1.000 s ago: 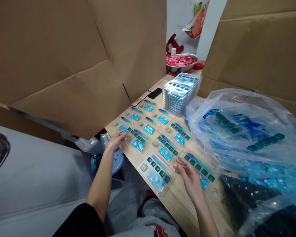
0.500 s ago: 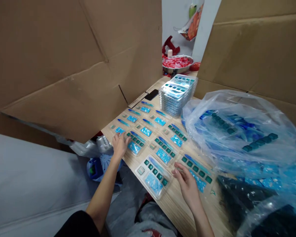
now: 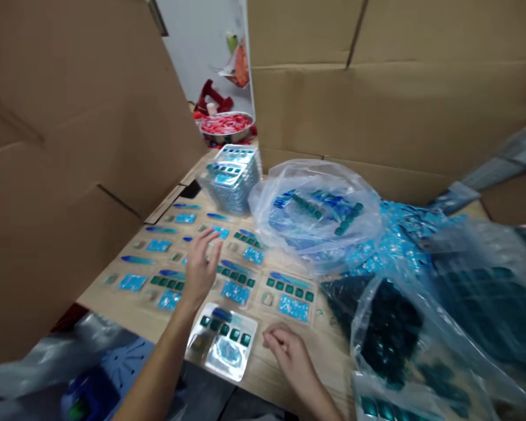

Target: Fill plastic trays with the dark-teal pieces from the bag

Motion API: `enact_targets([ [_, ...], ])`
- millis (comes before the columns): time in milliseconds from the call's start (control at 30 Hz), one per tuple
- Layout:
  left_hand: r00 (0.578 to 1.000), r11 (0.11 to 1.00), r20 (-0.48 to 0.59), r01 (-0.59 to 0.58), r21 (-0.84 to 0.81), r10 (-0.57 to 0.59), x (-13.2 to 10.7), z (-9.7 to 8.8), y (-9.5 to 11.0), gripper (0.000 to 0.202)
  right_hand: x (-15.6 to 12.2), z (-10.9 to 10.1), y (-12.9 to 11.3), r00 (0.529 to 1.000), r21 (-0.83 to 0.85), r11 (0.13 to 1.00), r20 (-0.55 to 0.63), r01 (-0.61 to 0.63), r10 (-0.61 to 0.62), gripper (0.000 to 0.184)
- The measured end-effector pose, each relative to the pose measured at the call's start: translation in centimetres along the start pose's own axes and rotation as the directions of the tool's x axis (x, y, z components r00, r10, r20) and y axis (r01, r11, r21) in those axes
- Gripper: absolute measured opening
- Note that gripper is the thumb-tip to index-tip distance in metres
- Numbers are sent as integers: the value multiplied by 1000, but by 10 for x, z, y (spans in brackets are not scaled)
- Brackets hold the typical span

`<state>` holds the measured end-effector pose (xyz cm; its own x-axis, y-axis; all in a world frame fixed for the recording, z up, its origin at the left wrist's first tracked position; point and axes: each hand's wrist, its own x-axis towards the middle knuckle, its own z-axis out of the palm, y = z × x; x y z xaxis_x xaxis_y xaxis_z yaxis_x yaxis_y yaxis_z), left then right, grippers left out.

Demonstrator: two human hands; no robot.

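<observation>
Several clear plastic blister trays (image 3: 234,283) with teal squares and blue glitter patches lie in rows on a wooden table (image 3: 289,365). My left hand (image 3: 201,266) hovers over the middle rows with its fingers spread, holding nothing. My right hand (image 3: 284,345) rests low on the table with its fingers curled together, just right of the nearest tray (image 3: 221,341). Whether it holds anything is hidden.
A stack of filled trays (image 3: 232,178) stands at the back. Clear plastic bags (image 3: 315,213) of blue and teal parts crowd the right side, with a dark-filled bag (image 3: 390,333) nearer. Cardboard walls (image 3: 70,146) enclose the table. A metal bowl (image 3: 225,126) of red items sits behind.
The camera has swung to the right. My left hand lifted off the far-left tray and moved over the middle rows. My right hand drew back from the trays and curled its fingers.
</observation>
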<state>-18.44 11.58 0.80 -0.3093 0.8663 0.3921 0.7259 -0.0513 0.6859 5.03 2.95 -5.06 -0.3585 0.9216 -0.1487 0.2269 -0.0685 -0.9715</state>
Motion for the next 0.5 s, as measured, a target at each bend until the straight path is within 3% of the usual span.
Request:
enact_targets([
  [33,991,991,108,-66,-118,79,12,16,22,27,-4,0,1,1000,-5,1000,7,3,-3,54],
  [100,949,974,268,-114,-196,165,36,55,61,23,-10,2,3,1000,-11,1000,17,-3,3,53],
  [200,886,981,438,-83,-177,154,67,121,100,27,-14,4,7,999,-14,999,26,-28,29,40],
  [333,844,999,536,42,-27,-21,90,191,113,81,-15,1,11,998,-18,999,43,-45,46,32],
  [400,825,996,560,81,27,-82,93,209,111,98,-14,-2,12,997,-21,999,52,-47,48,31],
  [500,805,995,584,85,58,-103,91,217,104,100,-14,-5,15,996,-23,998,75,-51,52,30],
])
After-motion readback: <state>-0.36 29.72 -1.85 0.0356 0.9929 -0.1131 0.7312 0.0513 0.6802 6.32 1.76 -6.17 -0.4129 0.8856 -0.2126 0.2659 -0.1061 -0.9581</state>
